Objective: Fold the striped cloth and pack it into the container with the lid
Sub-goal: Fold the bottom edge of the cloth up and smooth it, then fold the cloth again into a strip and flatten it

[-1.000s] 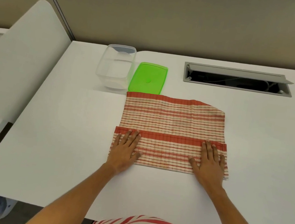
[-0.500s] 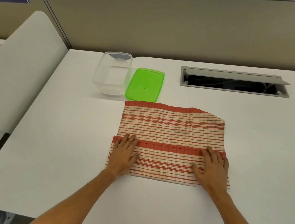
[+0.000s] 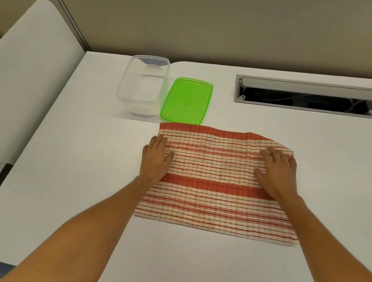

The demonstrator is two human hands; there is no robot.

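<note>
The red-and-cream striped cloth (image 3: 217,182) lies flat on the white desk (image 3: 59,172), its near part folded over so a red band crosses the middle. My left hand (image 3: 156,158) rests palm down on the cloth's left edge, fingers spread. My right hand (image 3: 278,173) lies flat near the far right corner, fingers spread. Behind the cloth stand the clear, empty plastic container (image 3: 141,84) and, to its right, the green lid (image 3: 186,101), whose near edge almost touches the cloth.
An open grey cable hatch (image 3: 310,96) is set into the desk at the back right. A beige partition wall (image 3: 218,23) runs behind the desk. A white rounded panel (image 3: 21,78) stands at the left edge.
Both hands have slid away from me, from the folded red band toward the cloth's far edge. The fold stays where it was.
</note>
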